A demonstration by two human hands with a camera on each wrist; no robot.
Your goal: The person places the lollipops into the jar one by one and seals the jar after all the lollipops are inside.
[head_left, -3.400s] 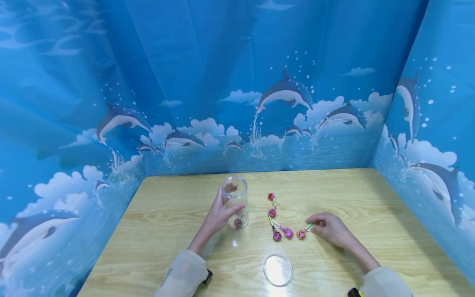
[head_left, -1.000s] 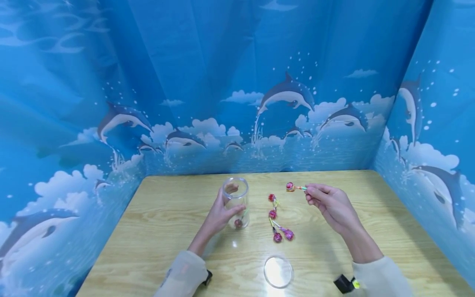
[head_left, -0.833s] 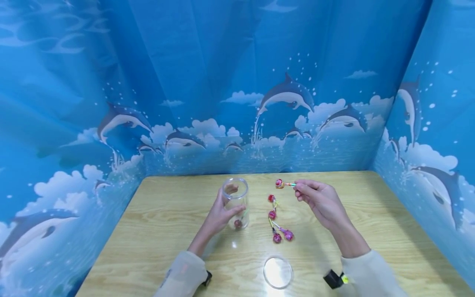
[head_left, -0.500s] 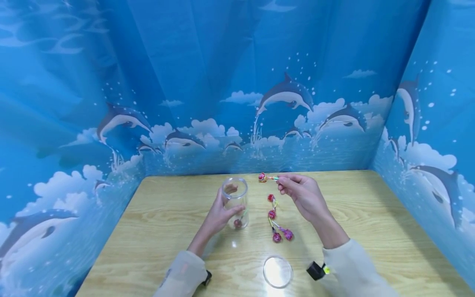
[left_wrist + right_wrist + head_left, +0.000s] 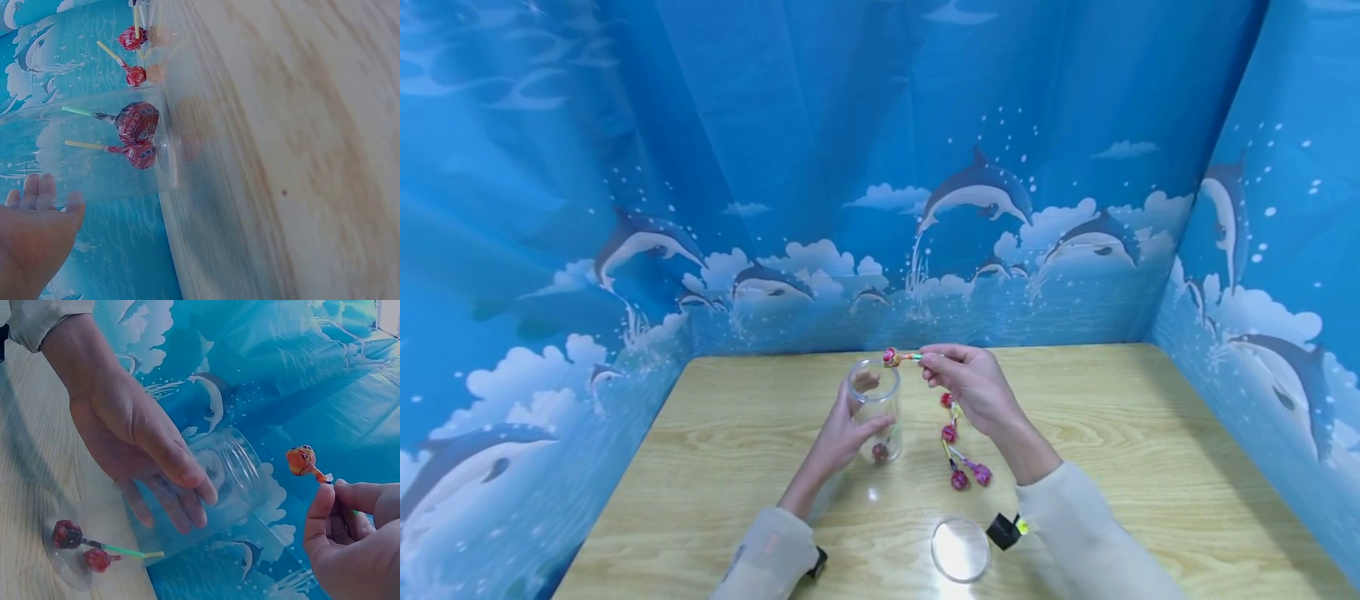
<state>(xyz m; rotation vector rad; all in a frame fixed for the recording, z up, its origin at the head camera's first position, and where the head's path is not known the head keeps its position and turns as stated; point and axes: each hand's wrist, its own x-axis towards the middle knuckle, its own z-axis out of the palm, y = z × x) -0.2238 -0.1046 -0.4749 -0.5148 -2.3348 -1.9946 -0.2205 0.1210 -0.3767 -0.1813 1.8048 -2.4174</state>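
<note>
Right hand [image 5: 973, 385]: the grip pinches the stick of 1 lollipop [image 5: 892, 357] between thumb and fingertips, candy head leading, held just above the far rim of the jar [image 5: 875, 408]. In the right wrist view the same lollipop [image 5: 302, 460] sits beside the jar mouth, not yet over its centre.

Left hand [image 5: 842, 433]: fingers curl around the jar wall and hold it upright on the worktop [image 5: 1150, 433].

Risks, as judged from this position:
- The pinch sits far back on a thin stick, so the heavy head could swing or rotate out of the grip.
- The head could strike the rim and drop outside the jar if released before it clears the opening.
- A knock on the rim could tip the tall, narrow jar if the left hand loosens.
- The right sleeve hangs over the loose lollipops [image 5: 958, 442] and could sweep them.

Count:
- Jars: 1.
- Lids [image 5: 960, 548]: 1, flat on the near worktop.
- Lollipops in the jar [image 5: 134, 134]: 2.
- Lollipops in hand: 1.
- Loose on the worktop: 4.
- Total: 7.
</note>
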